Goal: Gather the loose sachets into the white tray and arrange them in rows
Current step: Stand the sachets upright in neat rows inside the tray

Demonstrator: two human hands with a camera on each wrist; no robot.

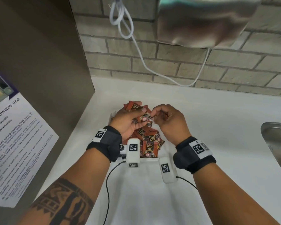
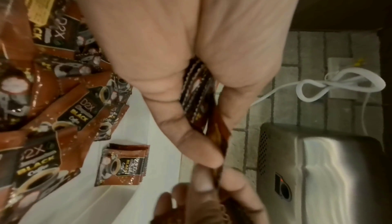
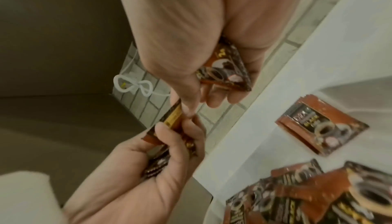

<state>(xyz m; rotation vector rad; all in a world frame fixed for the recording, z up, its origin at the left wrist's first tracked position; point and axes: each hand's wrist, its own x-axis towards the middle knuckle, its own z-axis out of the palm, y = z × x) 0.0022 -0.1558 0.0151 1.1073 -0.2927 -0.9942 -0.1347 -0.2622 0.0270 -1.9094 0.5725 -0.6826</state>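
Between the two hands, above the tray, a small stack of sachets is held on edge. The left hand grips it, thumb on one face and fingers curled round the other. The right hand pinches one sachet's edge with thumb and forefinger right at the stack, and keeps another sachet tucked under its curled fingers.

Below the grip, a jumbled heap fills the tray's near end. Beyond the grip, a short stack lies flat and apart from the heap.

These packets look light, thin and glossy, so they will probably slide over one another; the flat crimped edges seem the surest place to pinch. Squeezing across both faces should keep a stack square.

The head view shows both hands and the heap, but hides the tray's far end behind them. The left wrist view shows the stack edge-on between thumb and fingers, and the separate stack on the tray floor. Only the right wrist view reveals the tucked sachet.
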